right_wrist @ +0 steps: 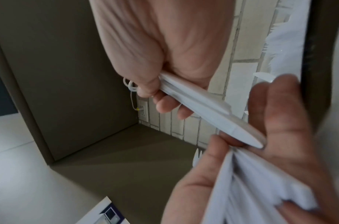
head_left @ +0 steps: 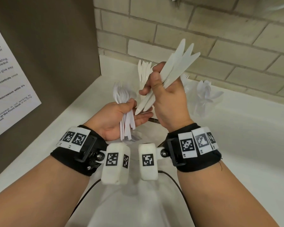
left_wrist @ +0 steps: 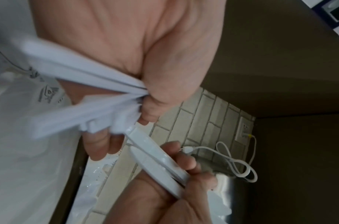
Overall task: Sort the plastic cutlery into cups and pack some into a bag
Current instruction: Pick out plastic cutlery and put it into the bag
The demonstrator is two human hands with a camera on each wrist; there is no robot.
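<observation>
While a white counter (head_left: 236, 145) is worked over in the head view, a bundle of forks (head_left: 124, 102) is gripped in the left hand (head_left: 116, 118) and a sheaf of knives (head_left: 174, 69) is clenched in the right hand (head_left: 169, 99); sorting appears under way, and next each bundle must be dropped into its own cup. Far right, spoons are held in a clear cup (head_left: 202, 102). From the left wrist, fork handles (left_wrist: 78, 84) are seen pinched. From the right wrist, knife handles (right_wrist: 203, 109) are seen gripped.
</observation>
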